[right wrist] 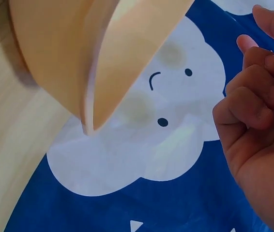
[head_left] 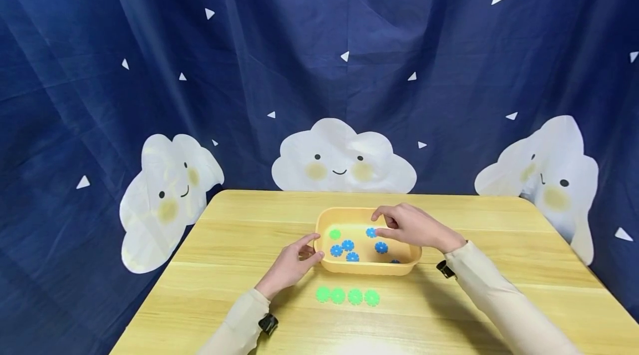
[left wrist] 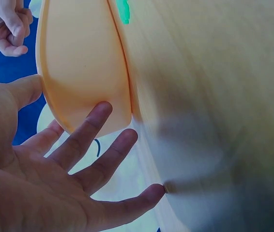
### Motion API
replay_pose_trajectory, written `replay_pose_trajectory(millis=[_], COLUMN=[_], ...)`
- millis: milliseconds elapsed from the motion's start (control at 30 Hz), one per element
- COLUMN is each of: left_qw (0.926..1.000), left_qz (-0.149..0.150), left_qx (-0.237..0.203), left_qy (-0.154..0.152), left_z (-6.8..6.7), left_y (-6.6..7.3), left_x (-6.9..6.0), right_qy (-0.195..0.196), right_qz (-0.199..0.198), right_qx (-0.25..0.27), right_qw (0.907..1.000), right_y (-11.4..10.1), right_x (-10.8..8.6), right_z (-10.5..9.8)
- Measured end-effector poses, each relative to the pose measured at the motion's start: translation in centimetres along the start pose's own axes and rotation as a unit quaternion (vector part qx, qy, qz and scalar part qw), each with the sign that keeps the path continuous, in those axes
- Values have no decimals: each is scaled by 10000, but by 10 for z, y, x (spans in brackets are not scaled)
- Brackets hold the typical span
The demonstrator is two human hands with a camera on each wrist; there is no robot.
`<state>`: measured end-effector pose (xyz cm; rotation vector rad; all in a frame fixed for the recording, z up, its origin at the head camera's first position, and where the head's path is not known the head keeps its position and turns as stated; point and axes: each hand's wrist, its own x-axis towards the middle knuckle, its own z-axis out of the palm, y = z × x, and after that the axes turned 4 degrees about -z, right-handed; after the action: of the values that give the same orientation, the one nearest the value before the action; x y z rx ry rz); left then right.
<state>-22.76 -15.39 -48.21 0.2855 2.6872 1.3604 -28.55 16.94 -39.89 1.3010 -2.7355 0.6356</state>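
A yellow plastic basin holds several blue notched plastic discs and one green notched disc. My left hand touches the basin's left end with thumb and index finger. In the left wrist view, its other fingers spread beside the end wall. Above the basin's right side hovers my right hand, thumb and index finger apart. Close to that thumb lies a blue disc. Nothing shows between the fingers in the right wrist view, where the right hand's remaining fingers are bent.
Several green notched discs lie in a row on the wooden table, in front of the basin. Behind the table's far edge hangs a dark blue curtain with white clouds.
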Motion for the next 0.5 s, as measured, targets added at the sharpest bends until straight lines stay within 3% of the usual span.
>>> replay_pose_trajectory(millis=[500], left_qw=[10000], left_qz=[-27], left_qx=[-60], left_qy=[8], left_z=[2], left_y=[-2], left_x=[0], right_qy=[-89], right_qz=[9], right_qx=[89], right_qw=[9999], right_y=[6], right_x=[20], right_z=[3])
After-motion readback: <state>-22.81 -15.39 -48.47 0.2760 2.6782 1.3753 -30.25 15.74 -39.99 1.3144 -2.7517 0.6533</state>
